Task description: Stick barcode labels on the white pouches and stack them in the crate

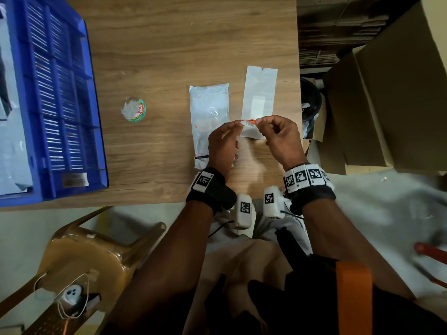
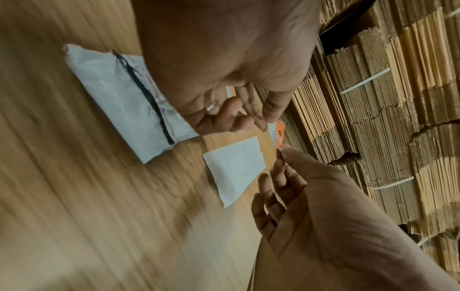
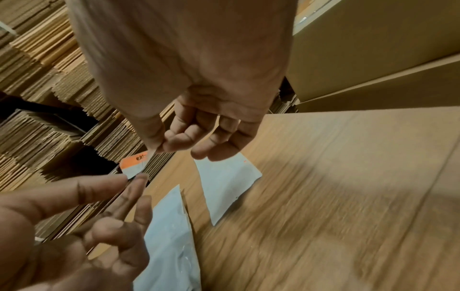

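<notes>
Label [image 1: 249,122], orange-edged: your left hand [image 1: 223,143] and right hand [image 1: 278,135] each pinch one end above the white pouch [image 1: 209,110] and backing sheet [image 1: 260,93].

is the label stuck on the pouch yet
Not yet: the label is in the air, pinched between left hand and right hand, above the pouch.

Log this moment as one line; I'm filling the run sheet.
step: label held above table | left hand: pinches label | right hand: pinches label | white pouch: on table, unlabelled | crate: far left
</notes>
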A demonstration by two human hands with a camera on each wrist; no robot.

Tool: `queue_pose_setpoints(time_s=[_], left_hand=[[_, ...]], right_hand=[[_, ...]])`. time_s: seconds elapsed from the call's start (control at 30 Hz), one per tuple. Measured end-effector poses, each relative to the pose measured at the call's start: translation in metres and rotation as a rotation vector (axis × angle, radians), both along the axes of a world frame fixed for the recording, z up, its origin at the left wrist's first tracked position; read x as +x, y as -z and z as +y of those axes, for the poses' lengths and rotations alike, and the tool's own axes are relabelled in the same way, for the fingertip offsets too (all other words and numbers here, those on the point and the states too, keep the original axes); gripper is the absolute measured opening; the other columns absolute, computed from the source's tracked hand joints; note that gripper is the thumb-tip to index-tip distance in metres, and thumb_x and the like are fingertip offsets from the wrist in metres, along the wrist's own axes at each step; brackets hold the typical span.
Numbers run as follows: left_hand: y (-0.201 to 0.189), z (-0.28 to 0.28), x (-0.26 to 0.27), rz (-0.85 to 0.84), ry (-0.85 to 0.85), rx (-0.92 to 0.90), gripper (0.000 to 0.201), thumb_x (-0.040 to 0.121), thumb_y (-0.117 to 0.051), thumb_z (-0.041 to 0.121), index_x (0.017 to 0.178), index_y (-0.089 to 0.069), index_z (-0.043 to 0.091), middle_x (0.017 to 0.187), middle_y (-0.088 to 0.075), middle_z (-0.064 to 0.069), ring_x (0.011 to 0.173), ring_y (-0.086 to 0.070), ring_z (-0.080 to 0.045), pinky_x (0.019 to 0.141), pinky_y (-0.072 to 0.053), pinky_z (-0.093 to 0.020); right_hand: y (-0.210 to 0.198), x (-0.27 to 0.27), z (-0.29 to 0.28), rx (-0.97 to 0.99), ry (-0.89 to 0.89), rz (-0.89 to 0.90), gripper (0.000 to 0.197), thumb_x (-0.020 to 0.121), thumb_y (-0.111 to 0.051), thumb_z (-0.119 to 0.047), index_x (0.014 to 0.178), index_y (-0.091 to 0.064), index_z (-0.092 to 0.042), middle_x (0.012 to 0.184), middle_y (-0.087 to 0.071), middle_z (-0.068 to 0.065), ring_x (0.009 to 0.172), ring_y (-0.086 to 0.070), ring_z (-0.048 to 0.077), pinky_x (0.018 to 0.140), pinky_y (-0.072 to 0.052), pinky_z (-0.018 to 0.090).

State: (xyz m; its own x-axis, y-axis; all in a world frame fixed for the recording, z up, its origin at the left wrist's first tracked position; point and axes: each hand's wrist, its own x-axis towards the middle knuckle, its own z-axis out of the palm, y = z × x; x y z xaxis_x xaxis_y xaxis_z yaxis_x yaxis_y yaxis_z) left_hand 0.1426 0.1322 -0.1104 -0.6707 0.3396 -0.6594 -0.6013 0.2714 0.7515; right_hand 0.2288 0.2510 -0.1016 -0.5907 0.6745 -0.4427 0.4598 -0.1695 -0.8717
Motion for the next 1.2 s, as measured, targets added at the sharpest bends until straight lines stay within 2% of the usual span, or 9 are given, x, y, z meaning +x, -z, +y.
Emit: queue_pose_setpoints(time_s=[0.1, 0.23, 0.4, 0.57, 0.73, 0.87, 0.97, 1.1, 1.2], left_hand=[[0.000, -0.011, -0.004, 0.037, -0.072, 0.020, 0.011, 0.092, -0.070, 0.023, 0.102, -0.074, 0.019, 0.094, -0.072, -0.004, 0.060, -0.052, -0.014, 0.044, -0.036, -0.022], [0.003, -0.026, -0.014, 0.203, 0.049, 0.049, 0.021, 0.086, -0.078, 0.022, 0.106, -0.076, 0.020, 0.099, -0.072, 0.004, 0.072, -0.058, -0.012, 0.054, -0.043, -0.017], [0.005, -0.036, -0.026, 0.457, 0.198, 0.025, 0.012, 0.083, -0.081, 0.027, 0.092, -0.080, 0.019, 0.092, -0.076, 0.007, 0.088, -0.070, -0.008, 0.084, -0.057, -0.036], [0.014, -0.046, -0.035, 0.525, 0.193, -0.105, 0.025, 0.087, -0.073, 0.042, 0.084, -0.076, 0.018, 0.086, -0.074, 0.008, 0.081, -0.069, -0.009, 0.074, -0.052, -0.028], [0.023, -0.065, -0.038, 0.669, 0.155, -0.281, 0.023, 0.087, -0.075, 0.043, 0.084, -0.078, 0.021, 0.087, -0.073, 0.007, 0.080, -0.064, -0.001, 0.074, -0.040, -0.004], [0.031, -0.074, -0.043, 0.590, 0.103, -0.259, 0.019, 0.084, -0.072, 0.044, 0.088, -0.080, 0.028, 0.093, -0.076, 0.008, 0.089, -0.069, -0.003, 0.085, -0.053, -0.024], [0.037, -0.076, -0.046, 0.546, 0.108, -0.228, 0.015, 0.086, -0.072, 0.037, 0.085, -0.077, 0.023, 0.091, -0.075, 0.007, 0.088, -0.069, -0.007, 0.085, -0.055, -0.033], [0.042, -0.075, -0.053, 0.626, 0.181, -0.298, 0.013, 0.091, -0.069, 0.031, 0.085, -0.072, 0.020, 0.092, -0.069, 0.002, 0.081, -0.061, -0.009, 0.078, -0.049, -0.027], [0.041, -0.066, -0.066, 0.686, 0.275, -0.383, 0.014, 0.093, -0.067, 0.030, 0.086, -0.070, 0.019, 0.090, -0.064, 0.003, 0.075, -0.053, -0.005, 0.071, -0.037, -0.019]], right_hand=[[0.003, -0.001, -0.002, 0.070, -0.070, -0.024, 0.014, 0.100, -0.064, -0.022, 0.090, -0.070, -0.014, 0.060, -0.056, -0.018, 0.056, -0.049, -0.002, 0.059, -0.042, 0.015], [0.006, -0.005, -0.004, 0.137, -0.136, -0.047, 0.014, 0.101, -0.062, -0.022, 0.096, -0.073, -0.013, 0.073, -0.062, -0.010, 0.063, -0.054, -0.004, 0.064, -0.043, 0.012], [0.003, -0.015, -0.009, 0.130, -0.231, -0.052, 0.014, 0.100, -0.063, -0.023, 0.097, -0.073, -0.013, 0.076, -0.061, -0.007, 0.066, -0.054, 0.001, 0.066, -0.045, 0.014], [0.003, -0.027, -0.015, 0.139, -0.344, -0.083, 0.011, 0.098, -0.063, -0.022, 0.094, -0.072, -0.015, 0.072, -0.056, -0.011, 0.066, -0.050, 0.002, 0.069, -0.043, 0.017], [0.009, -0.039, -0.031, 0.141, -0.438, -0.075, 0.008, 0.096, -0.066, -0.021, 0.095, -0.072, -0.015, 0.084, -0.066, 0.001, 0.078, -0.057, 0.007, 0.076, -0.046, 0.015], [0.016, -0.049, -0.042, 0.206, -0.483, -0.105, 0.008, 0.097, -0.065, -0.022, 0.095, -0.071, -0.017, 0.091, -0.071, 0.007, 0.082, -0.061, 0.017, 0.073, -0.046, 0.015], [0.021, -0.054, -0.046, 0.221, -0.493, -0.133, 0.009, 0.097, -0.064, -0.018, 0.092, -0.070, -0.022, 0.089, -0.071, 0.000, 0.083, -0.062, 0.015, 0.070, -0.045, 0.012], [0.026, -0.062, -0.046, 0.232, -0.408, -0.178, 0.011, 0.096, -0.064, -0.018, 0.089, -0.071, -0.023, 0.081, -0.071, -0.006, 0.071, -0.061, 0.004, 0.066, -0.044, 0.014], [0.034, -0.071, -0.045, 0.243, -0.353, -0.211, 0.011, 0.093, -0.063, -0.018, 0.088, -0.072, -0.023, 0.081, -0.075, -0.003, 0.078, -0.070, 0.012, 0.072, -0.055, 0.025]])
